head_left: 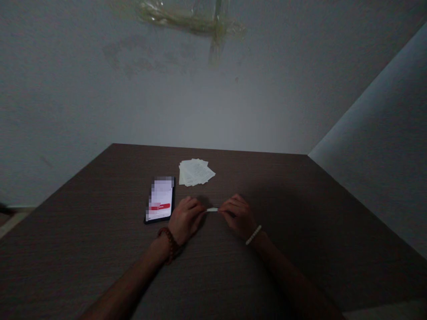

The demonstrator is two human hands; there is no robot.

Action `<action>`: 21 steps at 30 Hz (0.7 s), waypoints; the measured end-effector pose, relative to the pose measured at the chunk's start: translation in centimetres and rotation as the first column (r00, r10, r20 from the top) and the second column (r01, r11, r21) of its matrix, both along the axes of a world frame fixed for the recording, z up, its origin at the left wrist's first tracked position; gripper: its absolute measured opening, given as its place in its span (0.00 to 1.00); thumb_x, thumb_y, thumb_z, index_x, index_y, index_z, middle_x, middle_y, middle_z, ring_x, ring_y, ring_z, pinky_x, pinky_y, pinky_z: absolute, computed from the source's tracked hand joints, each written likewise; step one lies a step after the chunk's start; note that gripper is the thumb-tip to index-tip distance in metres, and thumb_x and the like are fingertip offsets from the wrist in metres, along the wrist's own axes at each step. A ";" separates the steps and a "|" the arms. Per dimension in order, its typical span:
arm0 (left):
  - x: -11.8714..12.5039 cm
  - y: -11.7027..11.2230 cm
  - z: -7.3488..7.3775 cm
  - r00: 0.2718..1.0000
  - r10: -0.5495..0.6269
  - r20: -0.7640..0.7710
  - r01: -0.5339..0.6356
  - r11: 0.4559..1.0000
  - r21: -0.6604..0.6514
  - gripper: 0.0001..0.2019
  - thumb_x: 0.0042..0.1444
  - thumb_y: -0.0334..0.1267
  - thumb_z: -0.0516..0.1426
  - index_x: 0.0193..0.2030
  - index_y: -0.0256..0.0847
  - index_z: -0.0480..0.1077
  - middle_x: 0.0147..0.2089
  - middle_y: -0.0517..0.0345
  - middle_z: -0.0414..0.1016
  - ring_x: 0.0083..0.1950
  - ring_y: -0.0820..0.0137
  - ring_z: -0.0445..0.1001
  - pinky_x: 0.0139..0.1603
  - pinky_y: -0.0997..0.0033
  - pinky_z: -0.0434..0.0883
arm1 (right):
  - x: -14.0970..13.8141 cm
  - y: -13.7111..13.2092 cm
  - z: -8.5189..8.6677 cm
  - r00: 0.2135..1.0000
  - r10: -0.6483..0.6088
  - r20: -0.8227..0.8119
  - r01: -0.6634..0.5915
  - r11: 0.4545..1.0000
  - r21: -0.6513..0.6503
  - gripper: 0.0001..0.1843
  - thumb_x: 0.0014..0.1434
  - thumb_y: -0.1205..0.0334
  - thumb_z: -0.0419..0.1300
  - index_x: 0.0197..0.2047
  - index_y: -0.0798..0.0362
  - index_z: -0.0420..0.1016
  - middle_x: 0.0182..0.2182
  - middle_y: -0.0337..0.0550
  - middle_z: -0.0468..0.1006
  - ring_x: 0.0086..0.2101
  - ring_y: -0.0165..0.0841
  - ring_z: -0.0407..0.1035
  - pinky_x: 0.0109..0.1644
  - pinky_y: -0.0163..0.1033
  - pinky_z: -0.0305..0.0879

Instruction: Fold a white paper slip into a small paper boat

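Observation:
Between my two hands runs a narrow strip of white paper, pinched at both ends just above the table. My left hand is closed on its left end, the fingertips covering that part. On the other end, my right hand grips with thumb and fingers together. Whether the strip is folded or rolled is too small to tell. Beyond my left hand lies a loose pile of white paper slips, overlapping at different angles. A phone with a lit screen rests face up left of my left hand.
The dark brown wooden table meets a grey wall at its far edge. Another wall borders the right side. Clear tape is stuck high on the back wall. The table's left edge is exposed, with floor beyond it.

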State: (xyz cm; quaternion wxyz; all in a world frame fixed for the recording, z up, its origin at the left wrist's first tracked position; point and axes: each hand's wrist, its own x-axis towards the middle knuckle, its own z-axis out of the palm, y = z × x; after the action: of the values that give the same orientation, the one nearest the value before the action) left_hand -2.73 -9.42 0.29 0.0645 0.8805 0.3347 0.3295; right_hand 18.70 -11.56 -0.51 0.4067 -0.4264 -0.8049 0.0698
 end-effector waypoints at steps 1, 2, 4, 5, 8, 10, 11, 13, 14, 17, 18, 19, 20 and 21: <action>0.0 0.0 0.0 1.000 -0.009 -0.021 0.009 0.999 0.033 0.10 0.61 0.33 0.51 0.35 0.38 0.74 0.34 0.53 0.71 0.37 0.66 0.63 0.37 0.66 0.63 | 0.1 0.0 0.0 0.999 0.008 0.035 -0.008 1.000 0.015 0.07 0.60 0.68 0.58 0.31 0.53 0.74 0.30 0.42 0.77 0.34 0.33 0.64 0.41 0.40 0.61; -0.1 0.0 -0.1 0.999 -0.014 -0.043 0.016 0.998 0.056 0.10 0.61 0.33 0.52 0.34 0.39 0.74 0.33 0.53 0.71 0.36 0.66 0.63 0.36 0.66 0.63 | 0.2 -0.1 0.0 0.997 0.015 0.080 -0.017 1.000 0.024 0.07 0.60 0.68 0.58 0.31 0.53 0.75 0.30 0.42 0.77 0.35 0.33 0.64 0.42 0.40 0.60; -0.1 0.0 -0.1 0.996 -0.024 -0.080 0.030 0.997 0.066 0.11 0.61 0.32 0.52 0.33 0.40 0.75 0.32 0.53 0.71 0.36 0.66 0.62 0.35 0.67 0.62 | 0.3 -0.2 0.0 0.983 0.018 0.182 -0.025 0.999 0.037 0.06 0.60 0.68 0.58 0.33 0.53 0.75 0.31 0.42 0.77 0.36 0.34 0.63 0.42 0.40 0.60; -0.1 0.0 -0.1 0.995 -0.027 -0.094 0.033 0.998 0.058 0.11 0.61 0.32 0.52 0.32 0.40 0.75 0.32 0.53 0.70 0.36 0.66 0.62 0.35 0.67 0.62 | 0.3 -0.2 0.0 0.973 0.015 0.231 -0.026 0.999 0.046 0.06 0.60 0.68 0.58 0.35 0.52 0.76 0.32 0.42 0.76 0.36 0.34 0.63 0.42 0.40 0.59; 0.0 0.1 -0.3 0.992 -0.035 -0.123 0.038 0.999 0.022 0.11 0.60 0.31 0.52 0.33 0.40 0.76 0.33 0.53 0.70 0.37 0.66 0.63 0.36 0.67 0.62 | 0.3 -0.2 0.2 0.938 0.020 0.345 -0.043 0.997 0.059 0.07 0.60 0.68 0.58 0.38 0.49 0.77 0.34 0.42 0.76 0.37 0.34 0.61 0.42 0.40 0.57; 0.0 0.2 -0.5 0.989 -0.042 -0.143 0.045 0.999 0.016 0.11 0.60 0.30 0.52 0.34 0.39 0.76 0.34 0.52 0.71 0.37 0.66 0.63 0.36 0.67 0.63 | 0.3 -0.2 0.2 0.924 0.035 0.381 -0.057 0.997 0.047 0.08 0.60 0.68 0.59 0.40 0.48 0.77 0.35 0.41 0.75 0.37 0.34 0.61 0.42 0.40 0.56; -0.1 0.2 -0.6 0.986 -0.047 -0.160 0.050 0.999 0.017 0.11 0.59 0.29 0.52 0.34 0.39 0.75 0.35 0.52 0.71 0.37 0.66 0.63 0.36 0.67 0.63 | 0.4 -0.2 0.2 0.918 0.043 0.393 -0.062 0.997 0.036 0.09 0.59 0.69 0.59 0.41 0.47 0.77 0.36 0.41 0.75 0.38 0.34 0.61 0.42 0.40 0.56; -0.1 0.3 -0.8 0.978 -0.053 -0.204 0.059 0.998 0.024 0.11 0.59 0.28 0.52 0.34 0.39 0.75 0.35 0.52 0.71 0.38 0.65 0.63 0.37 0.66 0.63 | 0.4 -0.2 0.1 0.911 0.051 0.410 -0.063 0.998 0.017 0.11 0.59 0.70 0.59 0.42 0.47 0.77 0.37 0.41 0.75 0.39 0.35 0.61 0.43 0.40 0.56; -0.1 0.4 -0.8 0.973 -0.050 -0.227 0.058 0.998 0.027 0.11 0.59 0.28 0.52 0.34 0.39 0.75 0.35 0.52 0.71 0.38 0.65 0.63 0.37 0.66 0.63 | 0.4 -0.1 0.1 0.908 0.054 0.416 -0.064 0.998 0.009 0.11 0.59 0.71 0.59 0.42 0.47 0.76 0.37 0.41 0.75 0.39 0.35 0.61 0.43 0.40 0.56; -0.2 0.4 -0.8 0.962 -0.013 -0.274 0.026 0.999 0.046 0.10 0.60 0.30 0.51 0.35 0.38 0.75 0.36 0.51 0.71 0.39 0.64 0.64 0.39 0.65 0.64 | 0.5 -0.1 0.0 0.904 0.062 0.422 -0.066 0.998 -0.006 0.12 0.59 0.71 0.58 0.43 0.48 0.76 0.38 0.41 0.75 0.39 0.35 0.60 0.43 0.40 0.56; -0.2 0.4 -0.8 0.959 0.007 -0.282 0.009 0.998 0.056 0.10 0.60 0.31 0.51 0.34 0.38 0.74 0.36 0.50 0.71 0.39 0.64 0.64 0.39 0.64 0.64 | 0.5 -0.1 0.0 0.905 0.062 0.422 -0.063 0.998 -0.010 0.12 0.59 0.71 0.58 0.43 0.48 0.76 0.38 0.41 0.75 0.39 0.35 0.60 0.43 0.39 0.56; -0.2 0.4 -0.8 0.958 0.024 -0.287 -0.006 0.998 0.064 0.10 0.61 0.32 0.51 0.34 0.38 0.74 0.37 0.50 0.72 0.40 0.63 0.64 0.40 0.63 0.64 | 0.4 -0.1 0.0 0.904 0.061 0.422 -0.061 0.998 -0.014 0.11 0.59 0.71 0.58 0.43 0.48 0.76 0.37 0.41 0.75 0.39 0.35 0.60 0.43 0.39 0.56; -0.2 0.4 -0.8 0.957 0.037 -0.289 -0.019 0.998 0.066 0.10 0.61 0.33 0.51 0.35 0.37 0.74 0.37 0.50 0.72 0.40 0.63 0.64 0.40 0.63 0.65 | 0.4 -0.2 0.0 0.904 0.059 0.423 -0.056 0.998 -0.019 0.11 0.60 0.70 0.58 0.43 0.48 0.76 0.37 0.41 0.75 0.39 0.35 0.60 0.43 0.39 0.56; -0.2 0.3 -0.8 0.958 0.043 -0.284 -0.028 0.998 0.058 0.10 0.61 0.33 0.51 0.35 0.37 0.74 0.37 0.50 0.72 0.40 0.62 0.65 0.41 0.62 0.65 | 0.4 -0.2 0.0 0.904 0.055 0.424 -0.051 0.998 -0.021 0.10 0.60 0.70 0.58 0.43 0.49 0.76 0.37 0.41 0.75 0.39 0.35 0.60 0.43 0.39 0.56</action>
State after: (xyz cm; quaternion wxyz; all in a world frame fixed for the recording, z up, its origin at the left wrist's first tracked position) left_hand -2.93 -9.09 -0.48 -0.0138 0.9140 0.3473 0.2094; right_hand 19.10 -11.75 -0.49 0.2179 -0.4113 -0.8850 -0.0098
